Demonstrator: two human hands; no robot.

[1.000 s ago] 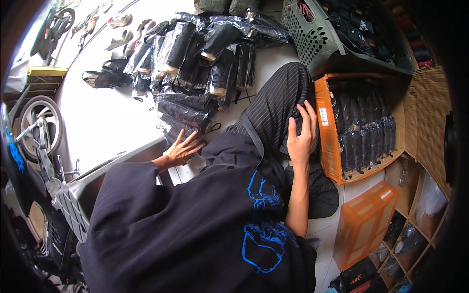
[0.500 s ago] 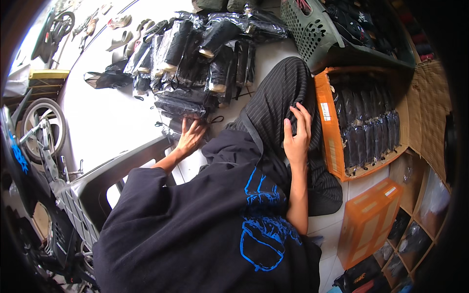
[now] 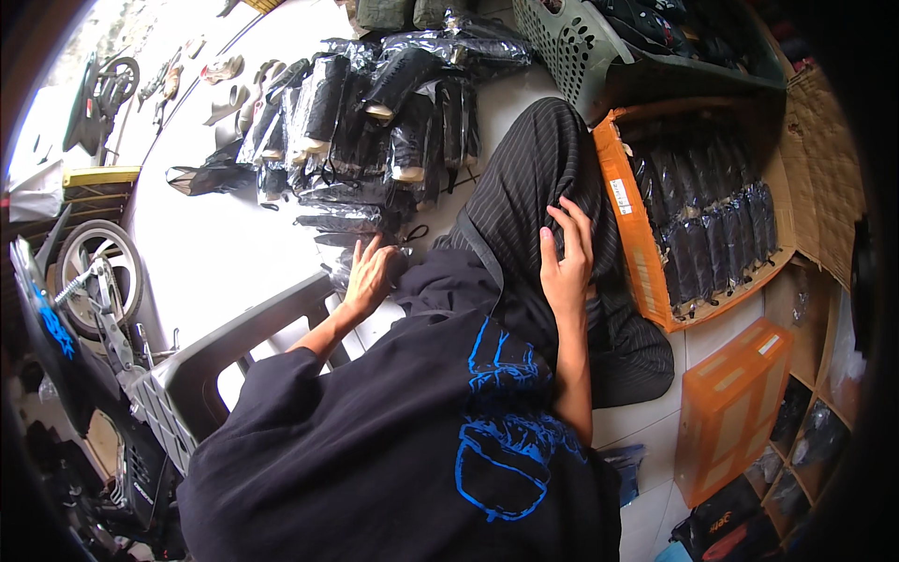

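Plastic-wrapped black pouches (image 3: 337,225) lie by the left hand (image 3: 368,276), fingers parted, grip unclear; the empty right hand (image 3: 568,260) is loosely spread. Grasping each around its middle seems surest against slipping.

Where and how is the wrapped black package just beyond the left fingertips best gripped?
Probably around its middle, from above and the near side: the black package is long and narrow, lying crosswise beyond the left hand, while other packages crowd its far side.

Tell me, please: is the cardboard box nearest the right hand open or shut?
The box is open: one flap spreads outward and black wrapped packages show inside.
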